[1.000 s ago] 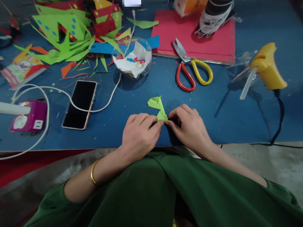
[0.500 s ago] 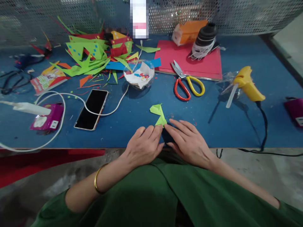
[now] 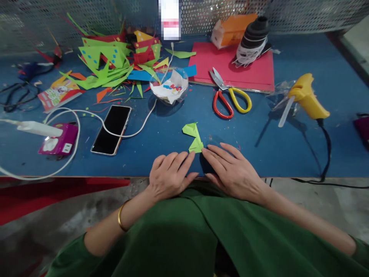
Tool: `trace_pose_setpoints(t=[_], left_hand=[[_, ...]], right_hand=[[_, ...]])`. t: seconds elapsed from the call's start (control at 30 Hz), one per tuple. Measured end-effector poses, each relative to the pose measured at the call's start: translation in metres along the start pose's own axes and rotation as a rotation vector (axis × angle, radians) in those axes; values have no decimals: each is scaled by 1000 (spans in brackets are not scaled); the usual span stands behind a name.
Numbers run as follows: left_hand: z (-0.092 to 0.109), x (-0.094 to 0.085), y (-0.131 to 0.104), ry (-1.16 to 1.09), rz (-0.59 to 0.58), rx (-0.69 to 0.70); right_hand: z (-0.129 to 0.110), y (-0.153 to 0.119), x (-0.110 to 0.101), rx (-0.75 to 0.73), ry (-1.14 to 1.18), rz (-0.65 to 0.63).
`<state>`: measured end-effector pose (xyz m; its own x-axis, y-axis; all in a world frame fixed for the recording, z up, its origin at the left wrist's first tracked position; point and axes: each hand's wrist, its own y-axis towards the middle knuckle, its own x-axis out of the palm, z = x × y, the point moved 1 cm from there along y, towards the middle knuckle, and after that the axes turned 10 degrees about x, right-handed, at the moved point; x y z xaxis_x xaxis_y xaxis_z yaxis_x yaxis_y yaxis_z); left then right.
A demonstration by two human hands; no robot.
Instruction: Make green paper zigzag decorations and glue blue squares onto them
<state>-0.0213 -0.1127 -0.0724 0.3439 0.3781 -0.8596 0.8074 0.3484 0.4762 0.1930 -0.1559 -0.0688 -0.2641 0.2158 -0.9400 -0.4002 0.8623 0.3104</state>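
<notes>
A small folded piece of light green paper (image 3: 196, 143) lies on the blue table near its front edge. My left hand (image 3: 170, 174) rests flat at the lower left of the paper, its index fingertip touching the bottom edge. On the other side, my right hand (image 3: 230, 169) lies with fingers stretched out, a fingertip at the paper's lower right corner. Neither hand grips anything. Beyond the paper are scissors (image 3: 221, 94) with one red and one yellow handle, blades spread slightly.
A clear bowl (image 3: 168, 92) holds paper bits. Green and red cut-paper pieces (image 3: 106, 65) pile up at the back left. A phone (image 3: 112, 129) and white cable lie left, near a purple power socket (image 3: 61, 139). A yellow glue gun (image 3: 308, 96) stands right; red sheets (image 3: 230, 63) lie behind.
My left hand has shifted slightly left and its fingers have spread a little, uncovering more of the green paper. My right hand stays beside it, fingers a bit more spread. The camera view has tilted slightly.
</notes>
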Motion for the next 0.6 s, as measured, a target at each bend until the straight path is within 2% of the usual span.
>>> trace_pose_setpoints(t=[0.13,0.37,0.6], left_hand=[[4,4,6,-30,-63,40],[4,5,8,-57,-67,45],[4,7,5,-20,23,51]], right_hand=[[-1,2,-1,-23,-10,10],[0,3,-1,21,40,1],[-8,10,-2,-34,-14,30]])
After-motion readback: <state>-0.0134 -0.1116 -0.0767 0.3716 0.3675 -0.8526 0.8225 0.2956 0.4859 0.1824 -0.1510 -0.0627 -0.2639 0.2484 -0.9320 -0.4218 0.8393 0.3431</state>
